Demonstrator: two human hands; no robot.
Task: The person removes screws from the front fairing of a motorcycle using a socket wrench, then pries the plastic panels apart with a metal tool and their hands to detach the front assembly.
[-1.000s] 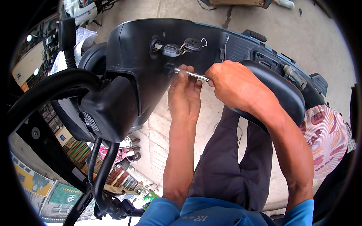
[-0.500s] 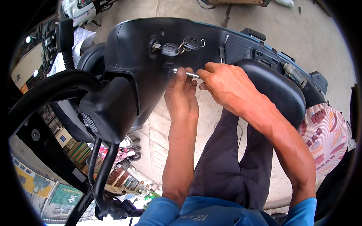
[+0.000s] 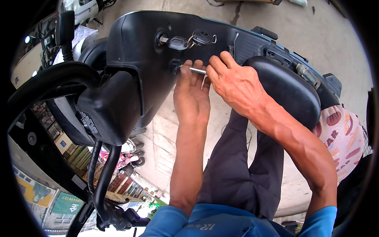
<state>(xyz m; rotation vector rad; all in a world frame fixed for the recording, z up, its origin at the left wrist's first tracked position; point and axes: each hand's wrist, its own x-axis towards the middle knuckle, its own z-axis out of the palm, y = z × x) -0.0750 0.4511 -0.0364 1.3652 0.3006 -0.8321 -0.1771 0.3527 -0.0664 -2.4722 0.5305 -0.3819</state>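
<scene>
A slim silver metal tool (image 3: 197,70) points leftward at a small dark recess (image 3: 175,66) in the scooter's black front panel (image 3: 134,39). My left hand (image 3: 191,94) is raised beneath it, palm up, thumb and fingers closed round the tool's tip end. My right hand (image 3: 233,85) grips the other end from the right, its middle fingers curled high. Above, a key (image 3: 163,40) sits in the lock, with black fobs (image 3: 203,37) dangling from it. A thin rod-like item (image 3: 234,47) stands in the panel to the right, too small to make out.
The black seat (image 3: 282,89) is right of my hands, beside the footboard (image 3: 252,45) and a patterned pink cloth (image 3: 341,134). Handlebar tubes (image 3: 59,75) fill the left. Beyond are concrete floor (image 3: 316,27), another scooter (image 3: 81,10) and a wooden object (image 3: 248,2).
Both hands and the tool have risen slightly in view, along with the scooter. My right hand has turned, its fingers lifting higher, while still on the tool.
</scene>
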